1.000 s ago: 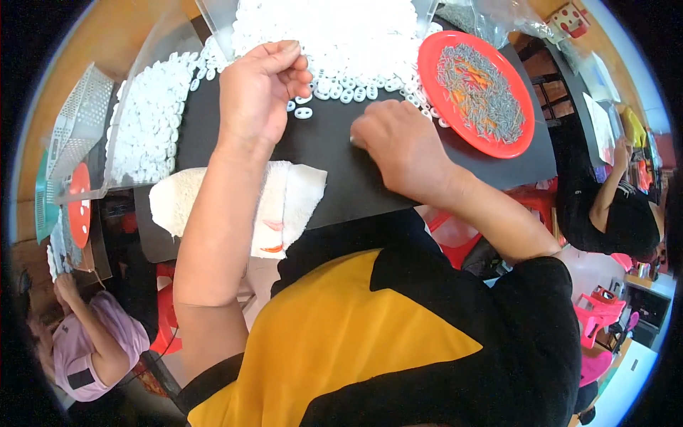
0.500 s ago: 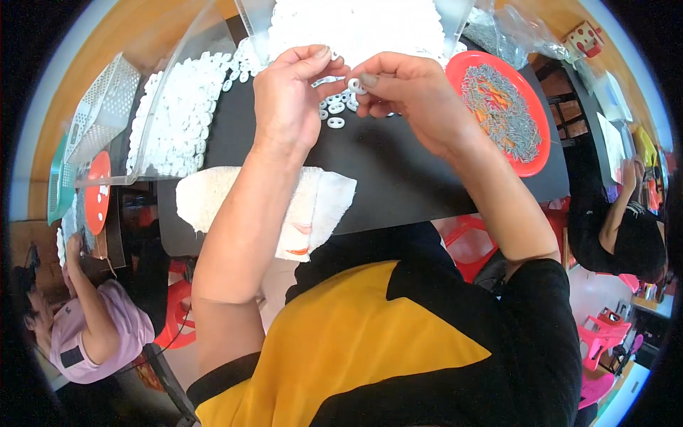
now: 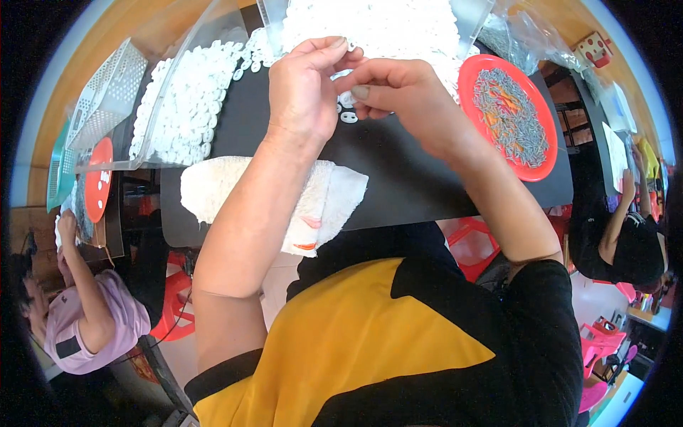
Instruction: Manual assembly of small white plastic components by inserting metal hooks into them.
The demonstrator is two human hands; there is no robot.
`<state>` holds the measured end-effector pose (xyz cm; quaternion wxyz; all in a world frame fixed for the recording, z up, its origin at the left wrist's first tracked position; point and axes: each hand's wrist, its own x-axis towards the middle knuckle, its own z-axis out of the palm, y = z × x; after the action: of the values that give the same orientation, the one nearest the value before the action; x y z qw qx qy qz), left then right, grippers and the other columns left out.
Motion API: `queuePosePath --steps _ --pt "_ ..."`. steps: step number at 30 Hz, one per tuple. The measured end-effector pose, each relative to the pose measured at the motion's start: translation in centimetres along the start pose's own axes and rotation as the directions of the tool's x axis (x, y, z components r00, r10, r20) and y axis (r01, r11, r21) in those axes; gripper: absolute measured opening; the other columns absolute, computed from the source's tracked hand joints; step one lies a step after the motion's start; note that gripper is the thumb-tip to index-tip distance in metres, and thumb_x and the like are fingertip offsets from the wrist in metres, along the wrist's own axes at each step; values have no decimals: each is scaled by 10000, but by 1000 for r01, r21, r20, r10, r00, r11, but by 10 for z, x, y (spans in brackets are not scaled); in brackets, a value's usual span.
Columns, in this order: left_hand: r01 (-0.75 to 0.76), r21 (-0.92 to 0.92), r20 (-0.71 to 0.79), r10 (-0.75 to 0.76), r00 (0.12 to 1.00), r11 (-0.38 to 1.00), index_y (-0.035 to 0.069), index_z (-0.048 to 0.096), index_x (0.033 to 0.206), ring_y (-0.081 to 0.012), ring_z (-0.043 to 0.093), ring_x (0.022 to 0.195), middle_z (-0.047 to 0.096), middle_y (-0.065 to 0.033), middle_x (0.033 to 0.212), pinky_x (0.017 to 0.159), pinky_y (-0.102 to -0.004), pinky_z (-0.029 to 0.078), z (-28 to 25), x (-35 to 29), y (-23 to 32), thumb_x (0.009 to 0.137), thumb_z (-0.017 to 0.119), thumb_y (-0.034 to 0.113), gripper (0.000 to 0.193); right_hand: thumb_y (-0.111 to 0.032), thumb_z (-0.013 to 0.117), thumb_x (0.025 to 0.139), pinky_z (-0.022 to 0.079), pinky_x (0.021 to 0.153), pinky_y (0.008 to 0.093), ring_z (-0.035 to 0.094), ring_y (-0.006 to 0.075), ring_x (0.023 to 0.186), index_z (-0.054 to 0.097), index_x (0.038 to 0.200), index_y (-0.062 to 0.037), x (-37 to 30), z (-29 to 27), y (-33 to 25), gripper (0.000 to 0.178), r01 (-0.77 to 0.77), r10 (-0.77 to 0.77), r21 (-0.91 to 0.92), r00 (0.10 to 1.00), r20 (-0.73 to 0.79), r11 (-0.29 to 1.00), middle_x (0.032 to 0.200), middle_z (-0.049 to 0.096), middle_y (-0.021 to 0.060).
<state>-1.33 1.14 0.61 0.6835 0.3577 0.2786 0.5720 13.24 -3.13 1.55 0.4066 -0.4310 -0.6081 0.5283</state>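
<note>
Over the black table, my left hand [image 3: 304, 89] and my right hand [image 3: 405, 92] meet with their fingers close together. My left thumb and forefinger are pinched, and what they hold, if anything, is hidden. The right thumb and forefinger are also closed, with no clear view of anything between them. Just beneath the fingertips lie loose white two-holed oval pieces [image 3: 348, 117]. A large heap of the same white pieces [image 3: 370, 28] fills a clear bin beyond my hands. To the right of my right hand, a red plate [image 3: 466, 99] carries many small grey screws [image 3: 506, 107].
A clear bin of white pieces [image 3: 188, 107] stands at the left, beside a white perforated basket [image 3: 107, 96]. Under my left forearm lies a cream cloth [image 3: 345, 188]. Plastic bags [image 3: 523, 39] sit at the back right. One person [image 3: 92, 320] works at left, another [image 3: 619, 242] at right.
The white two-holed piece in my right fingertips no longer shows clearly. My left hand has shifted slightly right and up in the picture; the table's contents have shifted right too.
</note>
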Motion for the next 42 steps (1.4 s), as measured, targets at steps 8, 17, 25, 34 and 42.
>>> queuePosePath --steps 8,17,25,34,42 --pt "8 -10 -21 -8 1000 1000 -46 587 918 -215 614 825 627 -138 857 798 -324 514 1 -2 1 865 571 29 94 -14 622 836 450 686 210 551 54 761 673 986 5 1 11 4 160 164 -179 -289 983 -28 943 809 612 -2" --pt "84 -59 6 -83 997 995 -35 549 1025 -263 622 903 624 -160 954 827 -368 502 -3 -1 -1 920 549 98 169 -19 655 823 427 651 195 534 45 731 661 968 20 1 23 6 150 202 -241 -247 961 -136 948 800 614 -3" --pt "2 -71 -88 -9 996 997 -63 581 950 -236 626 815 626 -152 863 746 -342 532 4 -3 -3 875 566 17 111 -77 633 863 426 650 205 546 57 727 663 963 -1 -2 21 3 129 172 -189 -99 961 -203 980 811 626 10" --pt "-51 46 7 50 999 998 -67 601 909 -240 632 720 625 -151 804 614 -351 526 8 -6 1 856 590 19 102 -143 586 907 456 721 228 592 102 770 659 1034 6 2 -24 -18 209 73 -20 203 967 -253 976 822 643 40" --pt "-22 71 45 19 999 997 -62 616 883 -222 619 644 621 -139 757 523 -329 499 10 -7 1 819 606 23 107 -121 577 910 463 722 235 611 122 768 613 1119 10 3 -32 0 249 99 -17 325 969 -247 940 838 645 57"
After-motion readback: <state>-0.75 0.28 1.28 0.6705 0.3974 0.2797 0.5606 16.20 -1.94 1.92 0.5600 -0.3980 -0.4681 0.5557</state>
